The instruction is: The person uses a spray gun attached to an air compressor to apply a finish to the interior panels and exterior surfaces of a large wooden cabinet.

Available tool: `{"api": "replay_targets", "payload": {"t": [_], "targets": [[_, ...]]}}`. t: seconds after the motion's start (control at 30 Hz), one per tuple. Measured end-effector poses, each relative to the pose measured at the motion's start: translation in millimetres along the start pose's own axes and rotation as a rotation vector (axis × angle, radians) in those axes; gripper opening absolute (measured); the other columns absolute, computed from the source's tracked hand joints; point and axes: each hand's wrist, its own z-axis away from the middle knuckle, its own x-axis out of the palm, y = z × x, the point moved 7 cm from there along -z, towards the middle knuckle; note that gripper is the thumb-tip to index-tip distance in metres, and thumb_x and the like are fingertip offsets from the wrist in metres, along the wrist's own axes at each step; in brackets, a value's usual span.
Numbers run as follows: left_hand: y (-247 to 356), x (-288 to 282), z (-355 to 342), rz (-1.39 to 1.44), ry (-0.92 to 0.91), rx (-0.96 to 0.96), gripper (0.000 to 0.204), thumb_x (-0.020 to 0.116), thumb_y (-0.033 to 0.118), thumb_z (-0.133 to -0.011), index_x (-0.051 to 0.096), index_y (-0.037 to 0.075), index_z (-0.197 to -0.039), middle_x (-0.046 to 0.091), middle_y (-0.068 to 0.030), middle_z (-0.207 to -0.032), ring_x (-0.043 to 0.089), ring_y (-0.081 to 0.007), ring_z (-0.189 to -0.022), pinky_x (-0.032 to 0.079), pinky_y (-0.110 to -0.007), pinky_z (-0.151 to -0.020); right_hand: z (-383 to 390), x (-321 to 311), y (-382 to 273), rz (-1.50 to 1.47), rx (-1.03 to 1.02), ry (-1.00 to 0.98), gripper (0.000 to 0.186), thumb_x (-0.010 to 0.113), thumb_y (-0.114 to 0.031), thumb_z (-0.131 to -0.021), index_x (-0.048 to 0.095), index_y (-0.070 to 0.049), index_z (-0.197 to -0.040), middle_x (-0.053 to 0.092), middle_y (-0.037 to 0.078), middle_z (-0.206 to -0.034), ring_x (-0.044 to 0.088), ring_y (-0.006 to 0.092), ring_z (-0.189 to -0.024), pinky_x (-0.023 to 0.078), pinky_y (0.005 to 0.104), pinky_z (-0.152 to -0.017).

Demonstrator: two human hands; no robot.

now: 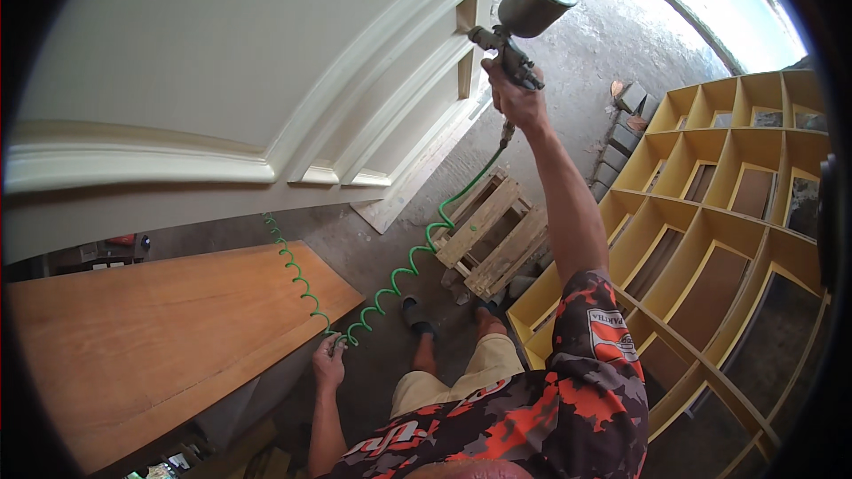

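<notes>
My right hand (517, 99) is closed round the grip of a spray gun (512, 55), held out at arm's length. On top of the gun sits a grey metal cup (536, 2). The gun's nozzle points left at the edge of a large cream panelled piece (355, 80) with raised mouldings and recessed panels. From the fitting below the grip a coiled green air hose (410, 270) hangs down to my left hand (329, 361). Those left fingers are closed on the hose, and its other end runs up behind the cream piece.
A brown wooden board (177, 328) lies at the left, below the cream piece. A small wooden pallet-like stand (493, 232) is on the floor near my feet. Yellowish open shelving (701, 213) fills the right side. Grey blocks (617, 146) lie beside it.
</notes>
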Motion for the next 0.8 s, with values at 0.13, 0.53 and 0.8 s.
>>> {"api": "replay_targets", "payload": {"t": [0.13, 0.53, 0.8], "targets": [[15.3, 15.8, -0.7, 0.037, -0.017, -0.002, 0.03, 0.063, 0.003, -0.107, 0.068, -0.005, -0.135, 0.078, -0.0117, -0.114, 0.074, -0.0146, -0.1, 0.058, -0.03, -0.094, -34.1, -34.8, -0.4, -0.016, -0.059, 0.037, 0.032, 0.08, -0.024, -0.102, 0.067, -0.005, -0.08, 0.053, -0.006, -0.059, 0.047, 0.0038, -0.051, 0.036, 0.0278, -0.047], [23.8, 43.9, 2.3, 0.144, 0.005, 0.009, 0.03, 0.063, 0.005, -0.108, 0.067, -0.006, -0.136, 0.078, -0.0123, -0.115, 0.074, -0.0163, -0.101, 0.06, -0.032, -0.096, -124.8, -108.1, 12.4, -0.075, -0.016, 0.088, 0.032, 0.079, -0.022, -0.102, 0.067, -0.008, -0.076, 0.054, -0.006, -0.062, 0.043, 0.0032, -0.05, 0.031, 0.0286, -0.045], [43.1, 62.6, 7.9, 0.161, -0.008, 0.052, 0.031, 0.064, 0.007, -0.108, 0.067, -0.005, -0.137, 0.078, -0.0129, -0.116, 0.074, -0.0166, -0.101, 0.06, -0.032, -0.095, -150.7, -135.9, 2.6, 0.096, 0.008, 0.138, 0.04, 0.079, -0.032, -0.102, 0.066, -0.008, -0.073, 0.054, -0.005, -0.059, 0.045, 0.007, -0.047, 0.034, 0.0307, -0.044]]}}
